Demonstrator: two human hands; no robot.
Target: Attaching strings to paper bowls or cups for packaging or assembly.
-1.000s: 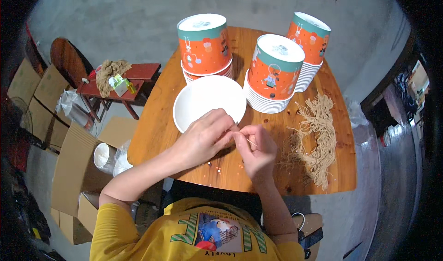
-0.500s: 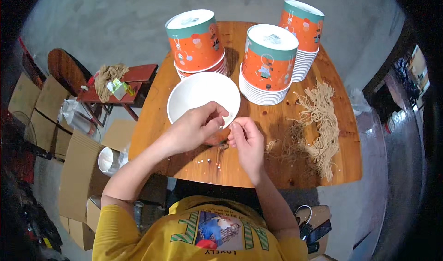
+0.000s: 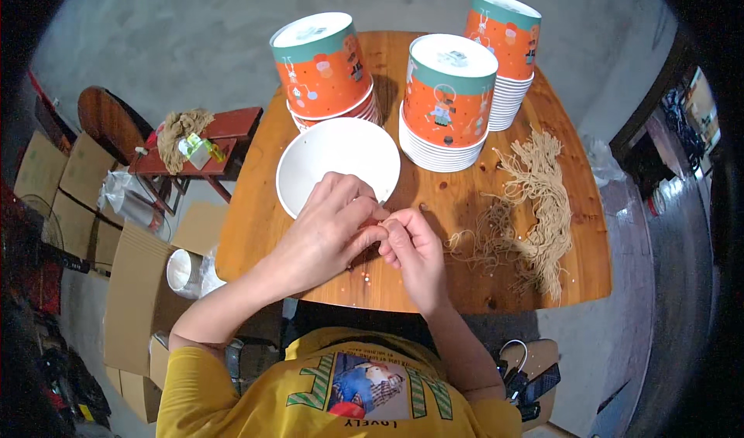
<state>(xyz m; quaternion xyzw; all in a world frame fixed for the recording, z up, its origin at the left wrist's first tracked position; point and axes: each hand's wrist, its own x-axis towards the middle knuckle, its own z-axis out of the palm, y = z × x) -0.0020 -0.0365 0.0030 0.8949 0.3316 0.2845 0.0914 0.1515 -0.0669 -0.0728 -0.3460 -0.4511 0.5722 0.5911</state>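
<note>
Your left hand [image 3: 329, 225] lies curled over the near rim of the white bowl [image 3: 325, 155], fingers bent and drawn together, tips meeting your right hand; your right hand [image 3: 411, 248] sits just beside it, fingertips [image 3: 385, 233] pinched against the left thumb; whatever is held between them is too small to make out, so you cannot tell from this view if a strand is in the pinch.

The bowl is open side up, directly beyond your left knuckles and partly covered by them; it rests on the wooden table [image 3: 256, 229].

Beyond the bowl stands an orange cup stack [image 3: 322, 70], inverted; a second stack [image 3: 448, 101] stands beyond your right hand, touching or nearly touching the bowl's far right edge; a third stack [image 3: 502, 47] stands farther off behind the second.

To the right of your right hand lies the pile of tan string [image 3: 535, 206], loose strands trailing toward your wrist; near, not touching.

Left of your left forearm, off the table: a red stool [image 3: 225, 128] carrying a bundle of string [image 3: 180, 128]; cardboard boxes [image 3: 132, 283] on the floor below.
</note>
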